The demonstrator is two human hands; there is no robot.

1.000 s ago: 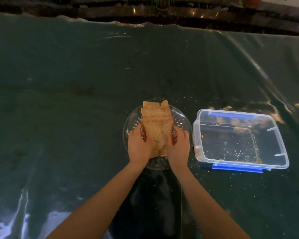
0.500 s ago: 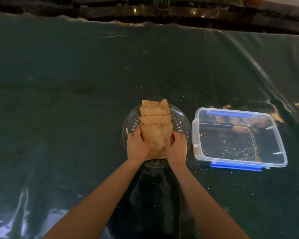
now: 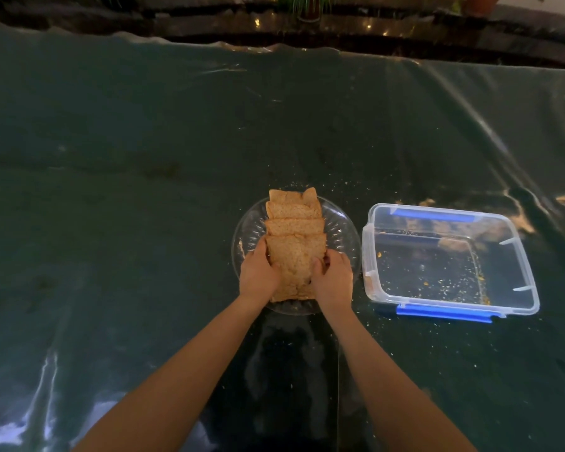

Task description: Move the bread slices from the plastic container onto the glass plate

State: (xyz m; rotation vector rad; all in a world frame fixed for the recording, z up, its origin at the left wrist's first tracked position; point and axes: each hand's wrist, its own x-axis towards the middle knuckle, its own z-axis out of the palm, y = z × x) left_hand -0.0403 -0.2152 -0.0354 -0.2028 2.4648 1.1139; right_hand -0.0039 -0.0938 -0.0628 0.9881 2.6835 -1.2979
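Several brown bread slices (image 3: pixel 295 223) lie overlapped in a row on the round glass plate (image 3: pixel 343 230) at the table's middle. My left hand (image 3: pixel 258 274) grips the left edge of the nearest slice (image 3: pixel 294 262), and my right hand (image 3: pixel 333 278) grips its right edge. That slice rests on the plate's near half, over the others. The clear plastic container (image 3: pixel 516 256) with blue clips stands just right of the plate and holds only crumbs.
A dark green plastic sheet (image 3: pixel 144 190) covers the whole table. Crumbs are scattered around the plate and container. The table's far edge runs along the top, with dark planters behind it.
Both hands have drawn the nearest slice slightly toward me and down onto the plate, spreading the slices into a longer row. The container has not moved.
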